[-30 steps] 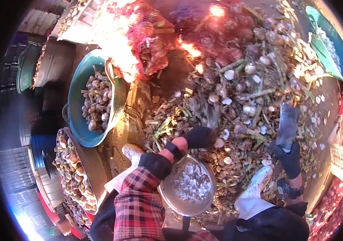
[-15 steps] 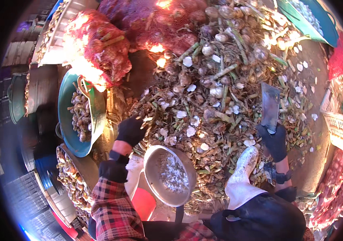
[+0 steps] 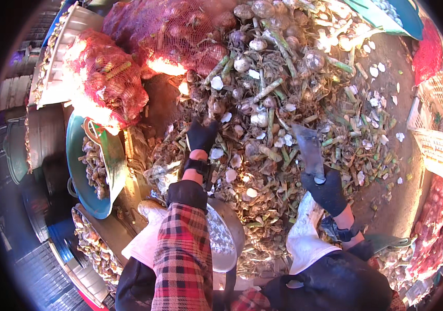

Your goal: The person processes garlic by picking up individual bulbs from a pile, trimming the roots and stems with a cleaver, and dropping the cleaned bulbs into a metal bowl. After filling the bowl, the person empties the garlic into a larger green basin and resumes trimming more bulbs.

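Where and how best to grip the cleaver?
Likely by its handle, approaching from the picture's lower right: the broad, flat blade of the cleaver points away, up and left. The right hand wraps that end, hiding most of the handle.

On my head view I look down on a brown, dusty floor. A loose heap of pale garlic bulbs, green stalks and dry leaves covers it from centre toward one o'clock. I make out a stuffed red mesh sack at ten, a round blue-green tub at nine, and small white flakes at two.
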